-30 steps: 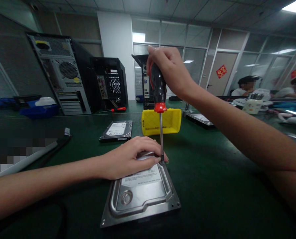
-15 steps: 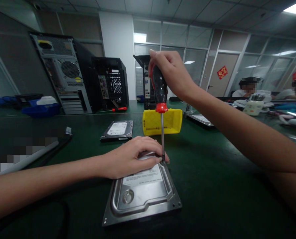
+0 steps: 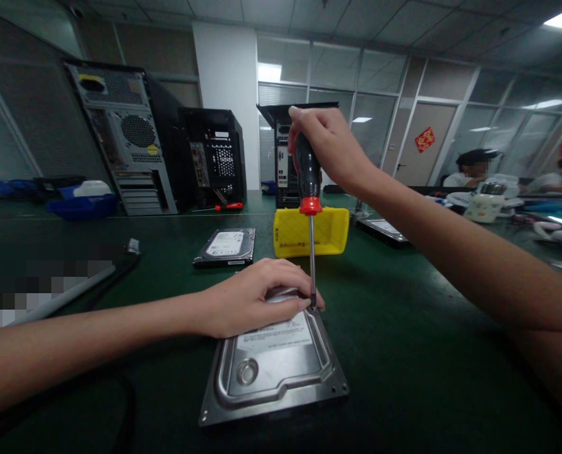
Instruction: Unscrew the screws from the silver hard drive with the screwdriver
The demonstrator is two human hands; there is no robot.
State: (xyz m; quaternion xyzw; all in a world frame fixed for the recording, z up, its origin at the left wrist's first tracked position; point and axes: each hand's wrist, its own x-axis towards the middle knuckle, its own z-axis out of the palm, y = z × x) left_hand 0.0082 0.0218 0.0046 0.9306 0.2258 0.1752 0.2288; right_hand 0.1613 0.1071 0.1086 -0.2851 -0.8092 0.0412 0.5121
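A silver hard drive [image 3: 281, 372] lies flat on the green table in front of me, its white label partly covered. My left hand [image 3: 262, 296] rests across its far part, fingers over the far right edge and thumb beside the screwdriver tip. From above, my right hand [image 3: 330, 142] is wrapped around the black and red handle of a screwdriver [image 3: 310, 180]. The screwdriver stands nearly upright, its tip at the drive's right edge, close to the left fingertips. Whether a screw sits under the tip is hidden.
Behind the drive stands a yellow bin [image 3: 335, 233] on its side, with small parts inside. Other hard drives lie left [image 3: 226, 244] and right [image 3: 385, 228] of it. Computer cases [image 3: 155, 139] stand at the back. A red-handled screwdriver [image 3: 228, 206] lies before them. People [image 3: 472, 167] sit far right.
My right hand has dipped slightly and turned a little at the screwdriver handle. The tip stays at the same spot, and my left hand keeps its place. The whole view has shifted slightly.
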